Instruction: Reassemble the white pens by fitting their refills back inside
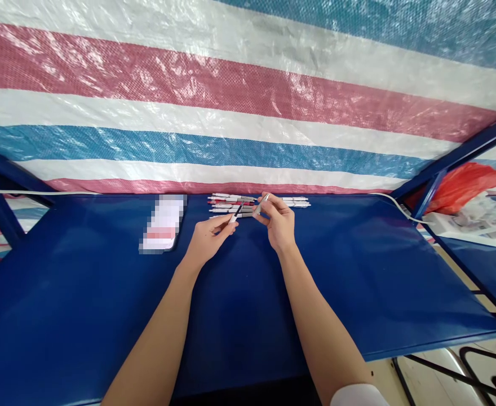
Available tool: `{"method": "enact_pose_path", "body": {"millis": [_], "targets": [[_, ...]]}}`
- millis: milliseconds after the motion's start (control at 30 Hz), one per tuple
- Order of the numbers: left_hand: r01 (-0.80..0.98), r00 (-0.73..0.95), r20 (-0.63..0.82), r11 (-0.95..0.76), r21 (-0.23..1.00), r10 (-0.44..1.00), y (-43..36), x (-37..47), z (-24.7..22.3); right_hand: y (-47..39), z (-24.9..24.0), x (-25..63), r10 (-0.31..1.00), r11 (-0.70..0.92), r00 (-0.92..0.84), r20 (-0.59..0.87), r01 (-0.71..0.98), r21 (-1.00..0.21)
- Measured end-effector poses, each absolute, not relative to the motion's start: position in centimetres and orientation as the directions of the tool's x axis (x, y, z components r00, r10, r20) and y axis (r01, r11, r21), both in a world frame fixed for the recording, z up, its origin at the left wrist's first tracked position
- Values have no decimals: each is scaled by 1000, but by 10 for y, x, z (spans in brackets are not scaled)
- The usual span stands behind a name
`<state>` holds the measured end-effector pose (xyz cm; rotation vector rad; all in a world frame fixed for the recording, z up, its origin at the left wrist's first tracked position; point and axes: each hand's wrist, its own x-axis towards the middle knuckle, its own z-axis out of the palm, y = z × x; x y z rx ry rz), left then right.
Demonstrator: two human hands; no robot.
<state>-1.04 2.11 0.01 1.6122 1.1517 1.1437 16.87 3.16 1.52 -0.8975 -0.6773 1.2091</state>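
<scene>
Between the thumb and fingers of my left hand (pixel 209 237) is a pen part (pixel 234 217), white at its lower end with a thin dark tip pointing up to the right. My right hand (pixel 278 219) pinches a silvery-grey pen barrel (pixel 261 204), tilted, just right of that dark tip. The two pieces are apart. Behind my hands, several white, grey and red pens (pixel 231 198) lie side by side near the back edge of the blue table (pixel 239 316). More white pens (pixel 296 202) show to the right of my right hand.
A phone-like object (pixel 162 223), its surface pixelated, lies left of the pens. Striped plastic sheeting (pixel 231 84) hangs behind the table. Blue metal frame bars (pixel 463 149) stand at both sides. At the right, a red plastic bag (pixel 470 183) rests above a white box (pixel 472 228).
</scene>
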Motion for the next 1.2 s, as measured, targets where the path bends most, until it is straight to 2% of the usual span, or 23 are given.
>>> {"method": "enact_pose_path", "body": {"millis": [200, 367, 633, 1200], "targets": [[200, 155, 239, -267, 943, 959, 22, -15, -6, 32, 26, 161, 933, 214, 359, 3, -549, -808], [314, 176, 346, -385, 868, 922, 24, -14, -6, 33, 28, 161, 907, 261, 422, -2, -565, -783], [387, 212, 447, -494, 778, 869, 24, -15, -6, 28, 25, 163, 863, 329, 505, 14, -542, -773], [439, 265, 512, -575, 691, 817, 25, -9, -16, 26, 7, 156, 897, 266, 440, 46, -452, -851]]}}
